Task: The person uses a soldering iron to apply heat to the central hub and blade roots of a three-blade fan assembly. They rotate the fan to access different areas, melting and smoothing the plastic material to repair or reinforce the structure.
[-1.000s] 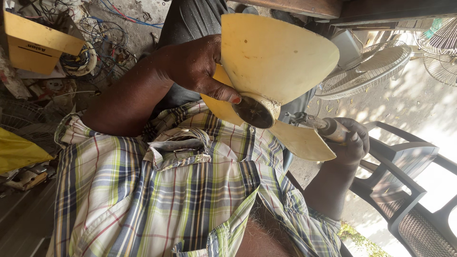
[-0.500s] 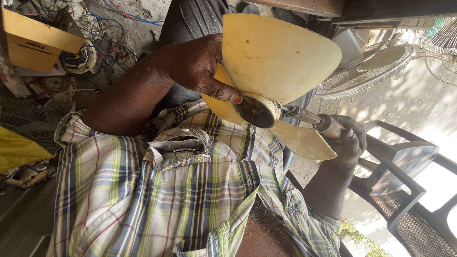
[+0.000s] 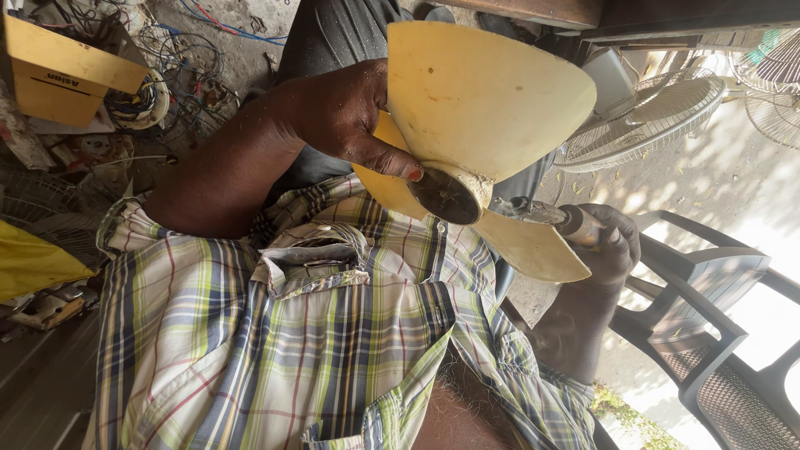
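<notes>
My left hand grips a pale yellow plastic fan blade by one of its blades, the thumb pressed beside the dark round hub. My right hand is closed around the handle of a screwdriver. Its metal shaft points at the side of the hub, between two blades. The tip is hidden behind the hub's rim. Both hands are held over my lap, above my plaid shirt.
A yellow box and tangled wires lie on the ground at the upper left. White fan grilles rest beyond the blade. A dark plastic chair stands at the right, and a yellow sheet lies at the left edge.
The screwdriver and my right hand have shifted slightly against the hub. My left hand keeps the same hold on the fan blade.
</notes>
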